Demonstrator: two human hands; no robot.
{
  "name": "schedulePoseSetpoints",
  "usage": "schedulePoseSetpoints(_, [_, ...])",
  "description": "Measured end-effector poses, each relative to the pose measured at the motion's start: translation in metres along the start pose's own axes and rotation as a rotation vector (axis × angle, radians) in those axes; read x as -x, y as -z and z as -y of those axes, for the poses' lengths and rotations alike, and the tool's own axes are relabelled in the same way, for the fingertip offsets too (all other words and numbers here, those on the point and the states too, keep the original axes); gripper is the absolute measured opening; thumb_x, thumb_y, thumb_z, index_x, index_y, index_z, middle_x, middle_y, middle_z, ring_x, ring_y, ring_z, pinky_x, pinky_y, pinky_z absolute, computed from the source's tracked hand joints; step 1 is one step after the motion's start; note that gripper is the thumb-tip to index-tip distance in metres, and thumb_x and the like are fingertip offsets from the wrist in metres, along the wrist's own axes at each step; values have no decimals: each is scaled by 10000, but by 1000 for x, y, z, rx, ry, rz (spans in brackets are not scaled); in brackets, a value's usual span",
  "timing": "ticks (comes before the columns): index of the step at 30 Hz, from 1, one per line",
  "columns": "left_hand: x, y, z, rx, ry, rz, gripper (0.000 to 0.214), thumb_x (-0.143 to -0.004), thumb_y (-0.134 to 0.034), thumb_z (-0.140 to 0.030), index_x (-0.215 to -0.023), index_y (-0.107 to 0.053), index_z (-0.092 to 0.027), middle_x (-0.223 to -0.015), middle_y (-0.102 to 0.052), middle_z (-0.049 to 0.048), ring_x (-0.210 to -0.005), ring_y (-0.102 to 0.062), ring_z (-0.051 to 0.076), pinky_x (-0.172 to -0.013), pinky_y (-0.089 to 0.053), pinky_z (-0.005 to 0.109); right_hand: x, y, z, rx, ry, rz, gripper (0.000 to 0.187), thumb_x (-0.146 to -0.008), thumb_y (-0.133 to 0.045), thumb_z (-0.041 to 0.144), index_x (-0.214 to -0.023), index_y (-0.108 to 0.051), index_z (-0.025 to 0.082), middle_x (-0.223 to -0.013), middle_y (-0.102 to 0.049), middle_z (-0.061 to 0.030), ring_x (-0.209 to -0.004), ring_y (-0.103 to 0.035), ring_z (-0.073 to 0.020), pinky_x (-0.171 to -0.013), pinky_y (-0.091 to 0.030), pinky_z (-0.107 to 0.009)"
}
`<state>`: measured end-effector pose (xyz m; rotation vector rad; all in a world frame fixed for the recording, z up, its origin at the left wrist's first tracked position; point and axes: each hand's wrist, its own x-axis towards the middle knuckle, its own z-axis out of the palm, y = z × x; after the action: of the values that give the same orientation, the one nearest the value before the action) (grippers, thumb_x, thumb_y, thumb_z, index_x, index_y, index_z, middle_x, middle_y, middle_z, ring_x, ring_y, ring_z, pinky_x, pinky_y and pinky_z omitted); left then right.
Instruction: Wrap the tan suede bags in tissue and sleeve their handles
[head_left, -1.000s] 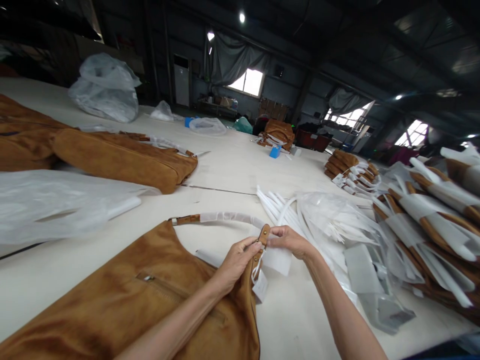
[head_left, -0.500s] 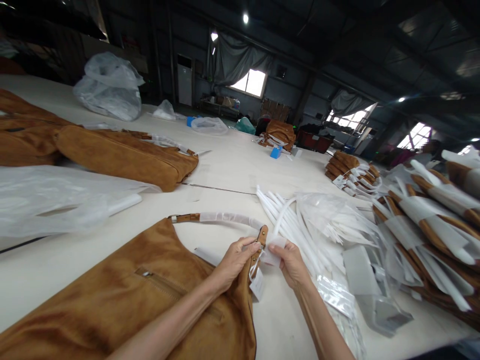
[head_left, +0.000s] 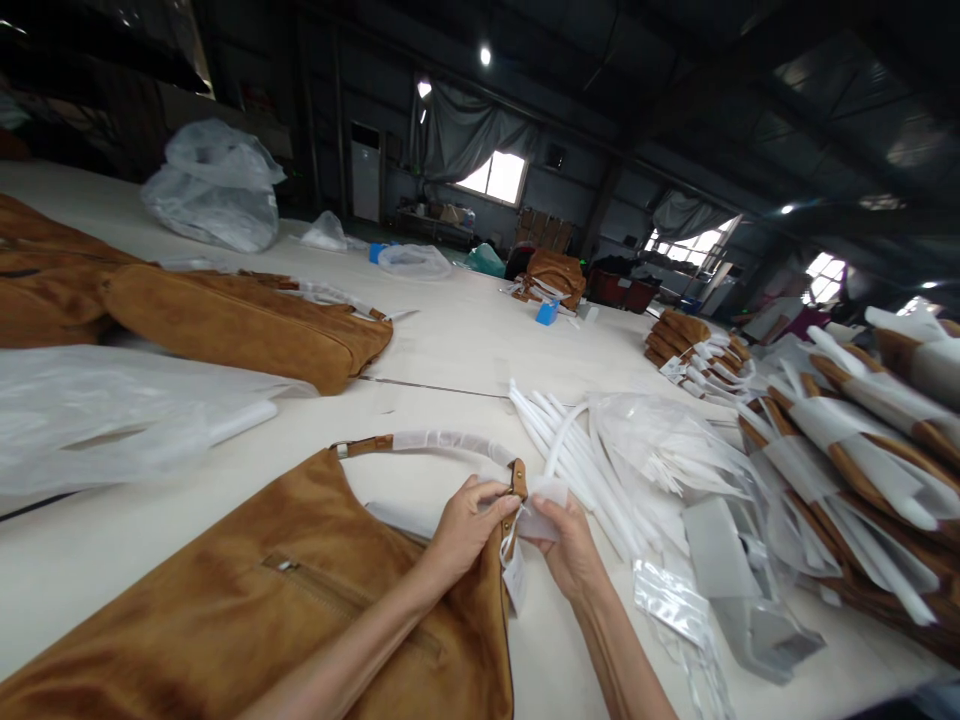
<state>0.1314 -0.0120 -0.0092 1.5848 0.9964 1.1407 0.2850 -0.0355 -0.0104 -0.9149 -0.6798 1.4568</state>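
A brown handbag [head_left: 225, 590] with a zip pocket lies on the table in front of me. Its strap [head_left: 450, 440] arches away from me, wrapped in white translucent material. My left hand [head_left: 469, 525] pinches the brown strap tab [head_left: 517, 478] with brass studs at the bag's right end. Between the thumb and fingers of my right hand [head_left: 570, 545] is a small translucent white sheet [head_left: 541, 515], held against the tab's right side. Below the fingers a white hang tag [head_left: 513, 580] dangles on a string.
White foam tubes [head_left: 570, 460] and a clear plastic bag [head_left: 652, 430] lie to the right. Beyond them rise stacked brown bags with white wrapping [head_left: 847, 480]. More brown bags [head_left: 240, 320] and a plastic sheet [head_left: 135, 410] lie at the left.
My right hand has moved slightly left and down, bringing the white sheet closer around the tab. My left hand keeps its pinch. The view has shifted a little.
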Motion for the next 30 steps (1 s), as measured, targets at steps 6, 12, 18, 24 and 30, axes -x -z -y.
schedulePoseSetpoints(6, [-3,4,3,128,57,-125,376,-764,-688,-464,-1027,-617,-205,-919,-709,43,-871,-644,233,-815,-474,323,-3,-5,-2,-15,17,-74,414,-548,-920,334,-843,-682,165,-769,-703,-28,-665,-635,-176,-557,-532,-277])
schedulePoseSetpoints(12, [-4,8,-2,320,213,-220,591,-705,-697,-433,-1193,-499,-165,-787,-702,32,-696,-649,199,-640,-476,276,0,-5,4,23,-2,-75,441,-547,-922,351,-864,-683,160,-795,-715,-37,-686,-650,-184,-593,-554,-298])
schedulePoseSetpoints(18, [-13,14,0,264,199,-253,233,-692,-653,-398,-720,-578,-180,-615,-591,-22,-535,-476,124,-497,-327,222,-6,-12,7,109,-28,-108,444,-502,-921,417,-782,-701,152,-703,-689,-14,-615,-611,-157,-558,-531,-282])
schedulePoseSetpoints(24, [-13,18,-4,338,239,-260,282,-723,-663,-434,-724,-526,-187,-650,-553,-25,-597,-493,133,-561,-389,232,-7,-16,4,146,14,-112,398,-557,-891,442,-763,-713,151,-683,-684,-16,-594,-595,-145,-556,-505,-265])
schedulePoseSetpoints(30, [-9,18,-19,462,342,44,422,-628,-798,-490,-769,-672,-113,-706,-678,92,-667,-631,219,-700,-505,343,-5,-13,4,169,30,-130,379,-567,-881,442,-763,-726,157,-679,-689,-20,-578,-585,-141,-533,-487,-254])
